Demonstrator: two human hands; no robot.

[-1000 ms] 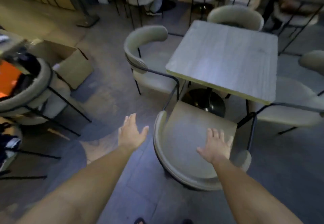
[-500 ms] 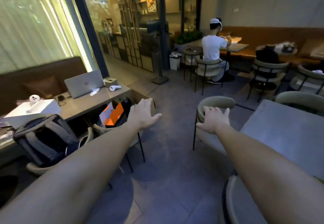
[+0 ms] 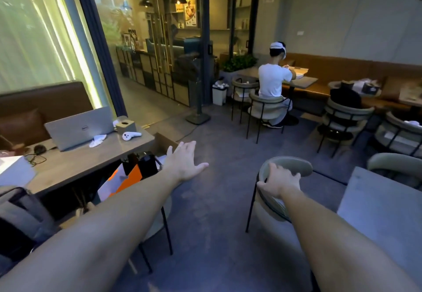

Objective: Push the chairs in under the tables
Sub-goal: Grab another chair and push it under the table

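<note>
A beige chair with a curved backrest (image 3: 294,166) and thin black legs stands at the left side of a grey square table (image 3: 383,209). My right hand (image 3: 279,180) rests on the near end of that backrest, fingers curled over its top edge. My left hand (image 3: 185,162) hovers open in the air over the floor, left of the chair, touching nothing. A second beige chair (image 3: 395,161) stands at the table's far side. The seat of the held chair is mostly hidden by my right forearm.
A long table (image 3: 91,159) at left carries a laptop (image 3: 80,127), a tissue box and a white controller; a chair with orange and black bags sits under it. A person sits at a far table (image 3: 296,81). More chairs (image 3: 347,118) stand at the right. Grey floor lies between.
My view lifted from the chair below me to the room. My right hand reached forward and came down on the left chair's backrest. My left hand stayed raised and open.
</note>
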